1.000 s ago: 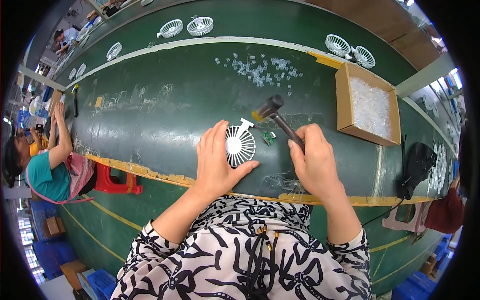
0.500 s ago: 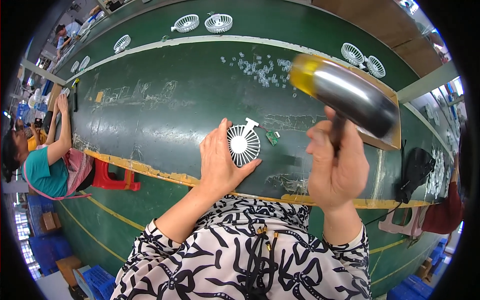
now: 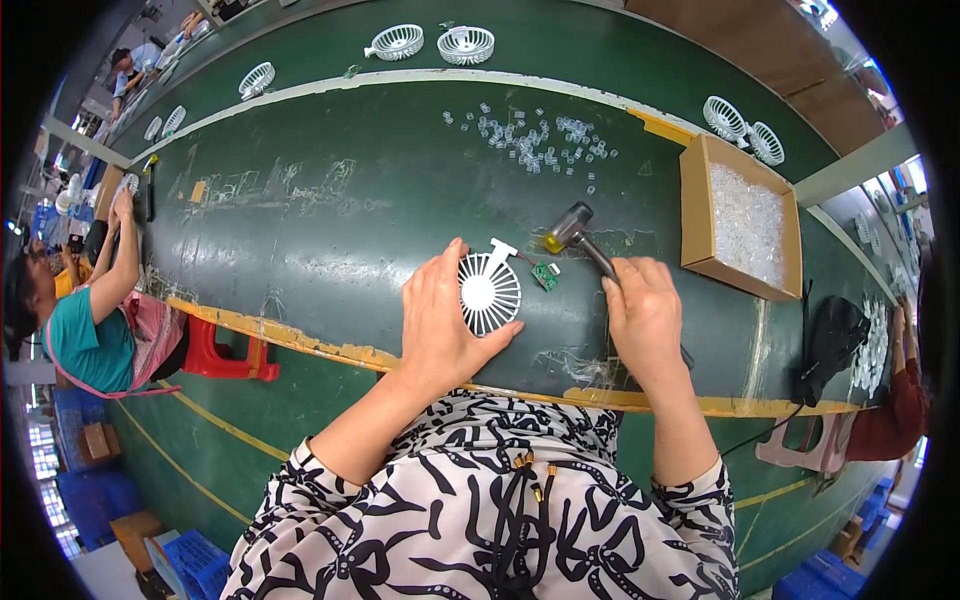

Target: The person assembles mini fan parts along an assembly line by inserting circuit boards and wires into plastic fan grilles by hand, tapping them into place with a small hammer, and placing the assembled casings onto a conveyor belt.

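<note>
My left hand curves round the left and near side of a round white slatted fan cover lying on the bench, thumb at its near right edge. A short T-shaped stem points away from me at the cover's top. Beside it, a small green circuit board lies joined by thin wires. To the right, my right hand is closed on the dark handle of a mallet. Its head, with a yellow face, is low over the bench just beyond the board; whether it touches the surface I cannot tell.
Small clear plastic pieces lie scattered farther back. A cardboard box of similar pieces stands at right, near a black bag. White fan covers sit on the far belt. A co-worker sits at left.
The mallet has come down from its raised position and swung left toward the bench, and my right hand has lowered with it. My left hand and the fan cover have barely moved.
</note>
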Demonstrator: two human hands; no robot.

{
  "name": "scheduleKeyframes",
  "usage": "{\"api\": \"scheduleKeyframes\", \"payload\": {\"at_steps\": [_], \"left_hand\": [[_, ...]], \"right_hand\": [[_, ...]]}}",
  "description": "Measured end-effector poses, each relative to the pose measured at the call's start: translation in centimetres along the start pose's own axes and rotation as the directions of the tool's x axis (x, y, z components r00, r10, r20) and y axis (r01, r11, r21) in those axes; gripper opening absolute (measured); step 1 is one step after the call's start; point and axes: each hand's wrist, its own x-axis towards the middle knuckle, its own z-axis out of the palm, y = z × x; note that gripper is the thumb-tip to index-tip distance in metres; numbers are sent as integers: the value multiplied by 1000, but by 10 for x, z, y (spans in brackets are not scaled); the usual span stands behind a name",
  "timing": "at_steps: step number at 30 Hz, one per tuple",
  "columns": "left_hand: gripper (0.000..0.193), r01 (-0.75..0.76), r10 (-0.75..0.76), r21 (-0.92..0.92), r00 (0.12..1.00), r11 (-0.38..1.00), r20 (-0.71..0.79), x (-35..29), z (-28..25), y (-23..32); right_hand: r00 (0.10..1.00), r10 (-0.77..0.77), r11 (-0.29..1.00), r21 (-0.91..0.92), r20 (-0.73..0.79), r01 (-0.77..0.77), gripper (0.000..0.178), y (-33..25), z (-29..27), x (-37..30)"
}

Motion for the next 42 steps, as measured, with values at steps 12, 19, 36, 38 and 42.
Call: {"api": "scheduleKeyframes", "payload": {"at_steps": [12, 19, 36, 38, 42], "left_hand": [[105, -56, 40, -280, 997, 958, -60, -2, -8, -3], [105, -75, 55, -348, 996, 934, -68, -3, -9, -3], [100, -94, 86, -275, 995, 957, -42, 3, -8, 1], [100, -92, 83, -288, 996, 953, -46, 2, -7, 0], [101, -96, 89, -258, 995, 961, -37, 1, -6, -4]], "right_hand": [[973, 158, 747, 624, 170, -230, 21, -41, 12, 28], [877, 156, 620, 647, 454, -445, 21, -39, 19, 28], [895, 160, 565, 705, 416, -429, 17, -39, 30, 32], [901, 159, 546, 725, 403, -420, 17, -39, 31, 32], [899, 163, 563, 711, 406, -422, 17, -37, 33, 32]]}}
